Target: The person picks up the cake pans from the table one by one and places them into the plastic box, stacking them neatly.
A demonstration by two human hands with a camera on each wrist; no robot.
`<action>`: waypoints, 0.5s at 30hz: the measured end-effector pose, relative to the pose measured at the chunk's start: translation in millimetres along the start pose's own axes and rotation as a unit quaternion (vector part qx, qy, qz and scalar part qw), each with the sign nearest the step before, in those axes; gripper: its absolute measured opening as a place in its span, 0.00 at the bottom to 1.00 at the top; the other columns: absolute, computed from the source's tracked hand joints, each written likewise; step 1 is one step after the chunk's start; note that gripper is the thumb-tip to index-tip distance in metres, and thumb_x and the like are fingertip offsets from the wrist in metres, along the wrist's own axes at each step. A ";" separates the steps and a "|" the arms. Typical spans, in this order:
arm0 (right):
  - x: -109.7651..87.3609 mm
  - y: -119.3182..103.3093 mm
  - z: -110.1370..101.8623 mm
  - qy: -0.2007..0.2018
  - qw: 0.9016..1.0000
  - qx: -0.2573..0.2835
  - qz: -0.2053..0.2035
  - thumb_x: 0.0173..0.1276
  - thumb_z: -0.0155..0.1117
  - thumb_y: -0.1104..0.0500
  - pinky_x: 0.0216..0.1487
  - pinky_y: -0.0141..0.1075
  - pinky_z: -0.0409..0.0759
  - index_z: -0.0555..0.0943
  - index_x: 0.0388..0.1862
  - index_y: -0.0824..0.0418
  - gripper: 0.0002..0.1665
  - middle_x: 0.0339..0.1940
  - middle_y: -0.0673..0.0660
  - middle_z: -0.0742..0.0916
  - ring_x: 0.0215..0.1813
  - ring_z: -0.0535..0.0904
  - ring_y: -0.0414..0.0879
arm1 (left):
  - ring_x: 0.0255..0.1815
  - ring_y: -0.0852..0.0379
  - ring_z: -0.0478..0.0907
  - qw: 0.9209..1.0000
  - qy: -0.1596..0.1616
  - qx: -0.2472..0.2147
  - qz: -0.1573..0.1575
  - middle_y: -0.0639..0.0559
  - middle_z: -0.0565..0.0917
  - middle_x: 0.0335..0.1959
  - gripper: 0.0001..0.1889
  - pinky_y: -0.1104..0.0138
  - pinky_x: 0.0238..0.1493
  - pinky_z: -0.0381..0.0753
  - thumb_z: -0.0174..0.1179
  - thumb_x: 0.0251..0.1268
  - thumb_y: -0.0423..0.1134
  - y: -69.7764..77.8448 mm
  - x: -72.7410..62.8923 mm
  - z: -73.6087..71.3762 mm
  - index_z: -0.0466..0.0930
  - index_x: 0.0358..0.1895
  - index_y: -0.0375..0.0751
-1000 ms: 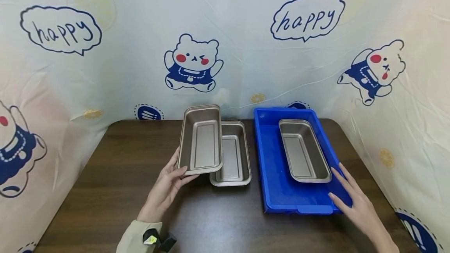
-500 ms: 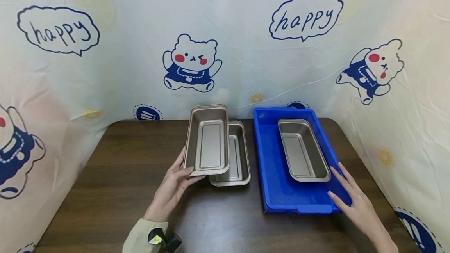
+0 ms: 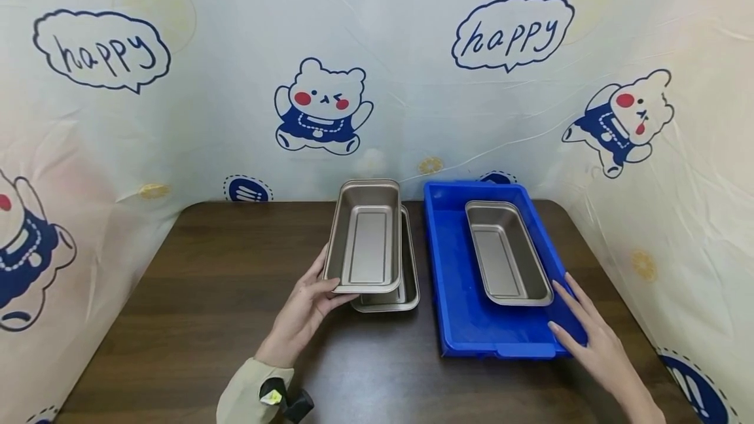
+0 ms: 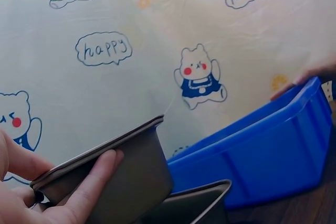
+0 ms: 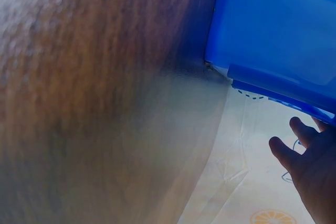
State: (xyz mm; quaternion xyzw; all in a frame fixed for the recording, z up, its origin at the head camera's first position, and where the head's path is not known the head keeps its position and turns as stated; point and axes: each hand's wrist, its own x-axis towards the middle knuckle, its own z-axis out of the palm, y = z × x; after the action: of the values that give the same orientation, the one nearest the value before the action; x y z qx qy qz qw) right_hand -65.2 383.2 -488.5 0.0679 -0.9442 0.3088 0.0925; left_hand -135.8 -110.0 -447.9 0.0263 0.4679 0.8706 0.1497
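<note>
My left hand (image 3: 306,313) grips a metal loaf pan (image 3: 372,234) by its near left corner, thumb on the rim and fingers under it. The left wrist view shows that loaf pan (image 4: 131,177) tilted, raised over another. This second loaf pan (image 3: 389,305) sits on the table, mostly hidden beneath the held one. At the right edge of a blue tray (image 3: 465,326), my right hand (image 3: 601,342) rests with fingers spread and extended. Inside the tray lies a third loaf pan (image 3: 509,254), toward its right side.
The dark wooden table (image 3: 194,319) stretches left of the pans and in front of them. A printed cloth (image 3: 235,84) hangs behind and along both sides. A black wrist camera (image 3: 288,401) is strapped over the left sleeve (image 3: 250,391).
My left hand has carried its loaf pan to the right, so it now covers most of the pan on the table. The right hand and the tray have stayed in place.
</note>
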 end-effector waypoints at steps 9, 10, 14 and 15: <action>-0.6 -0.1 0.1 -0.002 1.000 0.000 0.004 0.75 0.70 0.56 0.50 0.86 0.63 0.60 0.87 0.46 0.47 0.90 0.51 0.53 0.80 0.57 0.76 | 0.79 0.32 0.58 1.000 -0.012 -0.019 -0.012 0.34 0.50 0.86 0.43 0.52 0.64 0.82 0.42 0.75 0.20 -6.9 8.0 13.8 0.40 0.88 0.44; -0.5 0.0 0.0 -0.001 1.000 0.000 0.004 0.75 0.70 0.56 0.50 0.86 0.63 0.60 0.87 0.46 0.47 0.90 0.52 0.54 0.80 0.57 0.77 | 0.80 0.31 0.57 1.000 -0.014 -0.022 -0.013 0.34 0.50 0.86 0.42 0.52 0.64 0.82 0.42 0.75 0.20 -7.8 8.7 15.4 0.40 0.88 0.44; 0.1 1.0 -0.9 -0.001 1.000 0.001 0.004 0.75 0.69 0.56 0.50 0.86 0.62 0.60 0.87 0.47 0.46 0.90 0.53 0.54 0.79 0.58 0.78 | 0.79 0.30 0.57 0.999 -0.019 -0.025 -0.014 0.33 0.51 0.85 0.42 0.52 0.64 0.82 0.42 0.74 0.20 -11.6 11.2 21.1 0.41 0.88 0.44; 0.4 1.4 -1.1 -0.001 1.000 0.000 0.005 0.76 0.69 0.56 0.50 0.87 0.62 0.60 0.87 0.47 0.46 0.90 0.53 0.53 0.79 0.58 0.78 | 0.79 0.30 0.57 0.999 -0.021 -0.025 -0.014 0.32 0.51 0.85 0.43 0.51 0.64 0.82 0.42 0.73 0.20 -12.3 11.6 22.7 0.41 0.88 0.44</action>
State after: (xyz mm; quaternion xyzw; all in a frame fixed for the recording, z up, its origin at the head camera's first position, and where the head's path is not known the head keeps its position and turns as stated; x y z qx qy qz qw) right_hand -65.7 385.0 -488.4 0.0635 -0.9446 0.3089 0.0905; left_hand -139.8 -82.0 -446.4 0.0342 0.4428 0.8794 0.1718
